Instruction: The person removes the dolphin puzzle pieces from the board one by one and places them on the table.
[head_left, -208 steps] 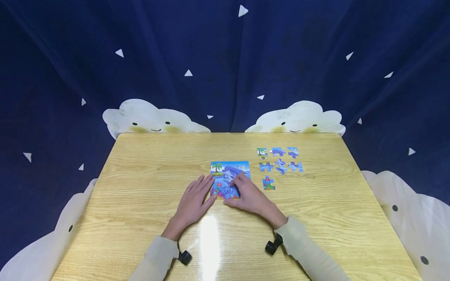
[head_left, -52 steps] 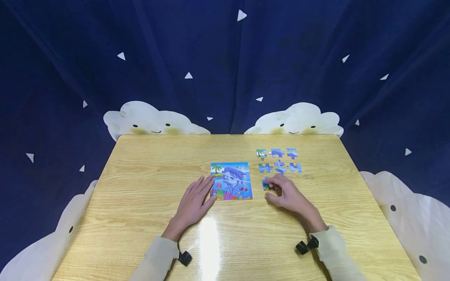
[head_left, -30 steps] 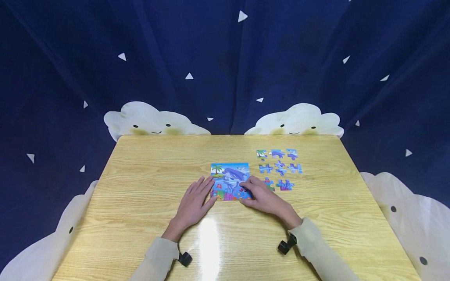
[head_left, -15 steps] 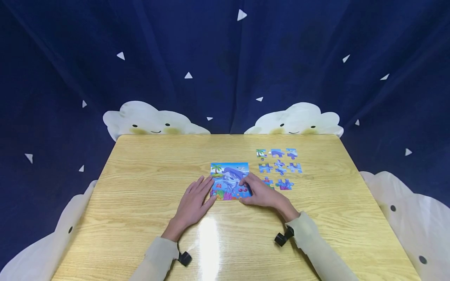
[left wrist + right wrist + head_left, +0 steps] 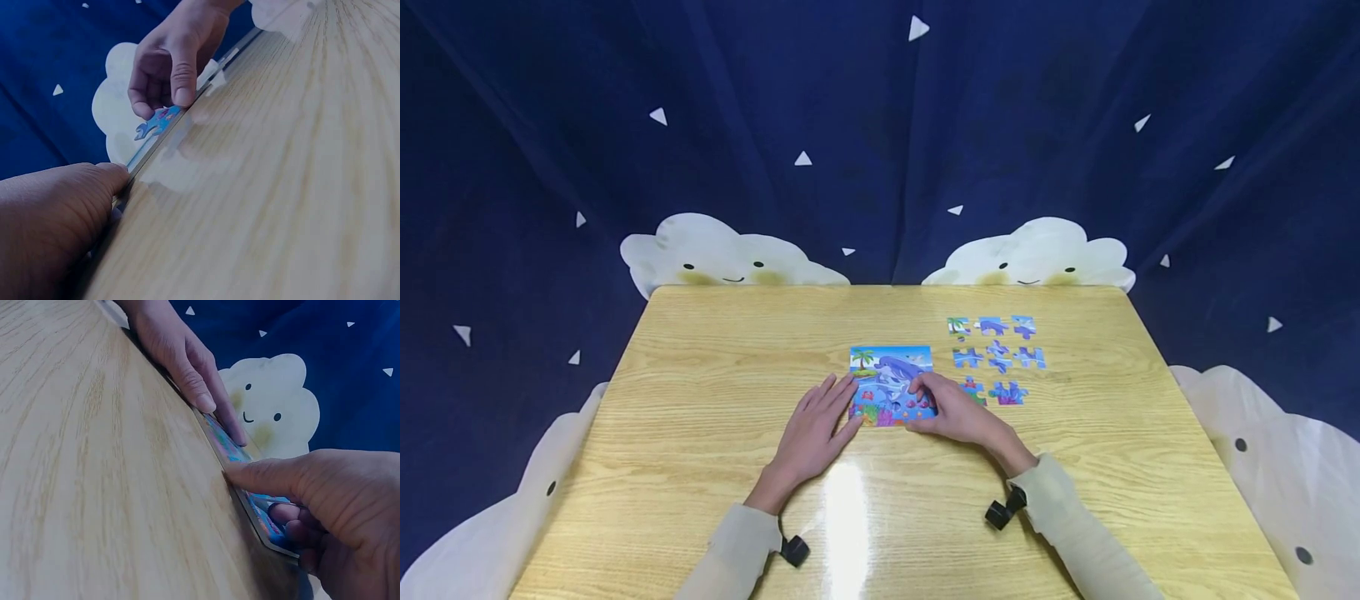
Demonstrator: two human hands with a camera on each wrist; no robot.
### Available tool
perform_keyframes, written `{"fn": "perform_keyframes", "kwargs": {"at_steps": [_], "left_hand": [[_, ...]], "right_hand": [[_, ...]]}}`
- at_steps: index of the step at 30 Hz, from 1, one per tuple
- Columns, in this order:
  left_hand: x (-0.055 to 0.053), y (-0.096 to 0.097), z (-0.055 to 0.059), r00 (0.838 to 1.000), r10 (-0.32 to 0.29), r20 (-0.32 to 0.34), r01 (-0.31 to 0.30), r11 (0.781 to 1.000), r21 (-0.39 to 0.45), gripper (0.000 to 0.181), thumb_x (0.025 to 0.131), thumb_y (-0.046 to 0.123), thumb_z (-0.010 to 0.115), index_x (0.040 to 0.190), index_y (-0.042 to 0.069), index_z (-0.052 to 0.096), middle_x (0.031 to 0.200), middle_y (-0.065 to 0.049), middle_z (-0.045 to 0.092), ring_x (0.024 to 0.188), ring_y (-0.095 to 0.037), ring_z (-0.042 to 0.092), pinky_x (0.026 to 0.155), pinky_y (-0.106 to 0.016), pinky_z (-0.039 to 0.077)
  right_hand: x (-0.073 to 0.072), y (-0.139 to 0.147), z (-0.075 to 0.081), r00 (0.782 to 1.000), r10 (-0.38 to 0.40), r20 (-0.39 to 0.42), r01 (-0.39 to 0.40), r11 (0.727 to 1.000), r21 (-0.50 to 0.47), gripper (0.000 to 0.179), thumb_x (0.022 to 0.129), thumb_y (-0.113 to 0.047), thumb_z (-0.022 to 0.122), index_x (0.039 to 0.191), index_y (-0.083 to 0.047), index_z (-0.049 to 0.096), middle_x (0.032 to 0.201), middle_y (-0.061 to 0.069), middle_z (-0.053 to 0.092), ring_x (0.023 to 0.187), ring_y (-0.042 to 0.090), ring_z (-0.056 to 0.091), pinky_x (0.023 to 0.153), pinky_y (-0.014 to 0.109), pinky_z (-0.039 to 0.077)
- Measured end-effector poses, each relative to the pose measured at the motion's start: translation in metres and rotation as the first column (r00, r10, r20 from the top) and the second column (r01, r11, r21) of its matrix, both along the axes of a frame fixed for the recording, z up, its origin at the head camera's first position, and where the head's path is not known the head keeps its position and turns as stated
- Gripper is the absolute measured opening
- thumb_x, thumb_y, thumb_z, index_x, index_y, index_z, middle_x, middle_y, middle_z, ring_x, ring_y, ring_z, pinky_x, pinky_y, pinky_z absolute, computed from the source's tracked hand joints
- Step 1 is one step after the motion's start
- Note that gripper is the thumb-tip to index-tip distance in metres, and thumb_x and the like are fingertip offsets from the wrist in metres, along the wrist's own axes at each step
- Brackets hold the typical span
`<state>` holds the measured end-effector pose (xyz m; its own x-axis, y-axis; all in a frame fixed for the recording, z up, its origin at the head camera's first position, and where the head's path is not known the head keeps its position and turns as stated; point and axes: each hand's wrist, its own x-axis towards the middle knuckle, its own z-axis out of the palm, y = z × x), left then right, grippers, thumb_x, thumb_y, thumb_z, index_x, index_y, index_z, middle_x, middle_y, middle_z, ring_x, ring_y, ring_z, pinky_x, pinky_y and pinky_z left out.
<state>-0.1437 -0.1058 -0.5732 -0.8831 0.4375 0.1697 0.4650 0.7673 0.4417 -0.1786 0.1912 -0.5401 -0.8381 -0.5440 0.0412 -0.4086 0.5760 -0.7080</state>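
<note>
A flat puzzle board (image 5: 887, 367) with a dolphin, palm and coral picture lies on the wooden table. My left hand (image 5: 812, 429) rests along its left edge, fingers straight. At the lower right of the board, my right hand (image 5: 958, 412) pinches a puzzle piece (image 5: 156, 124) between thumb and curled fingers; the piece is blue and pink and tilts up from the board in the left wrist view. Right of the board, loose pieces lie in rows, among them a coral piece (image 5: 1009, 392) and a crab piece (image 5: 972, 390) partly behind my right hand.
The wooden tabletop (image 5: 715, 350) spreads around the board, with a bright light reflection (image 5: 847, 525) near the front. Behind it hangs a dark blue curtain (image 5: 865, 100) with white clouds and triangles.
My right hand set a coral piece beside the crab piece in the bottom row, then came back left to the board's lower right and took hold of another piece. My left hand stayed put.
</note>
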Motion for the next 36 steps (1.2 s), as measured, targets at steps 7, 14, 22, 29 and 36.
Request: {"fn": "perform_keyframes", "kwargs": {"at_steps": [7, 14, 22, 29, 36], "left_hand": [[-0.001, 0.0, -0.001, 1.0, 0.0, 0.007, 0.0, 1.0, 0.0, 0.065, 0.109, 0.052, 0.044, 0.164, 0.018, 0.035, 0.171, 0.001, 0.03, 0.16, -0.027, 0.019, 0.128, -0.051, 0.017], [-0.001, 0.0, -0.001, 1.0, -0.009, -0.002, 0.009, 1.0, 0.005, 0.065, 0.109, 0.051, 0.045, 0.164, 0.017, 0.036, 0.171, 0.0, 0.03, 0.16, -0.028, 0.021, 0.128, -0.051, 0.017], [-0.001, 0.0, 0.001, 1.0, -0.012, -0.006, 0.012, 1.0, 0.007, 0.065, 0.109, 0.05, 0.045, 0.164, 0.017, 0.035, 0.171, 0.0, 0.03, 0.159, -0.028, 0.021, 0.128, -0.051, 0.017], [0.0, -0.001, 0.0, 1.0, -0.009, -0.017, 0.009, 1.0, 0.006, 0.065, 0.109, 0.05, 0.046, 0.164, 0.017, 0.037, 0.171, 0.0, 0.03, 0.16, -0.027, 0.021, 0.128, -0.051, 0.018], [0.0, 0.0, -0.001, 1.0, -0.007, -0.026, 0.008, 1.0, 0.013, 0.065, 0.109, 0.05, 0.047, 0.163, 0.016, 0.038, 0.17, 0.0, 0.032, 0.159, -0.027, 0.023, 0.127, -0.051, 0.019]], "right_hand": [[-0.003, -0.007, -0.004, 0.999, -0.044, -0.026, 0.044, 0.999, -0.02, 0.037, 0.089, -0.029, 0.085, 0.115, -0.01, 0.066, 0.096, 0.001, 0.062, 0.077, 0.014, 0.052, 0.069, 0.028, 0.046], [-0.007, -0.011, -0.004, 0.997, -0.055, -0.063, 0.057, 0.998, 0.026, 0.037, 0.091, -0.029, 0.083, 0.117, -0.007, 0.066, 0.101, 0.004, 0.056, 0.081, 0.016, 0.051, 0.072, 0.03, 0.047], [-0.006, -0.006, -0.006, 0.995, -0.049, -0.092, 0.054, 0.997, 0.05, 0.053, 0.091, -0.038, 0.083, 0.131, -0.007, 0.07, 0.115, 0.002, 0.057, 0.094, 0.013, 0.052, 0.082, 0.034, 0.048], [-0.008, -0.004, -0.01, 0.986, -0.007, -0.168, 0.013, 0.999, 0.033, 0.04, 0.092, -0.037, 0.082, 0.12, -0.01, 0.076, 0.109, -0.003, 0.06, 0.088, 0.011, 0.054, 0.074, 0.028, 0.049], [-0.013, -0.004, -0.014, 0.974, -0.031, -0.226, 0.029, 1.0, -0.01, 0.034, 0.081, -0.036, 0.089, 0.1, -0.013, 0.073, 0.092, -0.002, 0.06, 0.076, 0.011, 0.053, 0.067, 0.026, 0.049]]}}
